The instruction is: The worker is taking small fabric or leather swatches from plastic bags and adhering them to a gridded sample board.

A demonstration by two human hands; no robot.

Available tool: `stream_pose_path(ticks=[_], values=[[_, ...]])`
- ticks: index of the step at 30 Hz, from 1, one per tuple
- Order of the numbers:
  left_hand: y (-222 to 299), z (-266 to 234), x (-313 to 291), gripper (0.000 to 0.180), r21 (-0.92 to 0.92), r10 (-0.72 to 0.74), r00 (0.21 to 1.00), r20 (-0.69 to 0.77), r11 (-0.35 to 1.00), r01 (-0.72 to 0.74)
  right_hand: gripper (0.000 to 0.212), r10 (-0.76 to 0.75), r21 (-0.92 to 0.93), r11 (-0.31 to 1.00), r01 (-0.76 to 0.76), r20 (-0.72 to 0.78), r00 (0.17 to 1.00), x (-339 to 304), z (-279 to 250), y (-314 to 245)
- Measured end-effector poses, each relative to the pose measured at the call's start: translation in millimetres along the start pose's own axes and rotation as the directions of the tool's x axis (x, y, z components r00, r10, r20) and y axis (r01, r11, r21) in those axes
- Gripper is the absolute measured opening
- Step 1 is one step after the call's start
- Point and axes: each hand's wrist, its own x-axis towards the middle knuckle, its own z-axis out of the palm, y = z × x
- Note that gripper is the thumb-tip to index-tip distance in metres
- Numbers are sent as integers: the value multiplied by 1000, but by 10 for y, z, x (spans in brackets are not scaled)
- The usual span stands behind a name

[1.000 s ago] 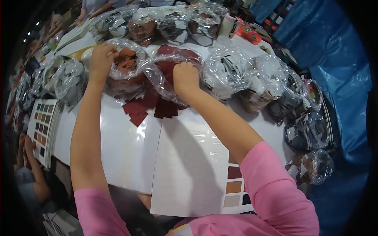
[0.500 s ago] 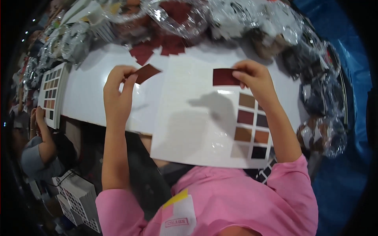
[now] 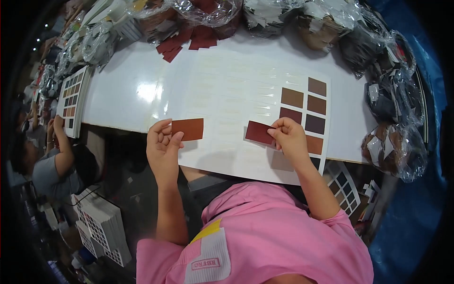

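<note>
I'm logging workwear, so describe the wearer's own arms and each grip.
Short, plain pink sleeves leave the forearms bare. The left grip and right grip are ungloved, with no markings or jewellery visible.

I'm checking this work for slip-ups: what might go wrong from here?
The left hand pinches an orange-brown swatch and the right hand a dark red swatch, each near one end, so either could slip.

The white sheet seems to overhang the table's near edge; a bump from the body might shift or bend it.

The loose dark red pieces at the far side could get scattered if brushed.
</note>
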Motion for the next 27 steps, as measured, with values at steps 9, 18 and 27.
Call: stream_pose_path(ticks=[9,18,27], values=[[-42,-150,38,20,-53,-71,994,-82,996,66,7,-23,-170,985,13,-55,998,38,102,-51],[-144,-189,116,18,-77,-80,994,-76,994,74,8,30,-157,987,-39,-59,998,92,95,-43],[-161,-133,115,18,-67,-90,994,-56,994,86,11,0,-233,972,-20,-84,996,112,103,13]])
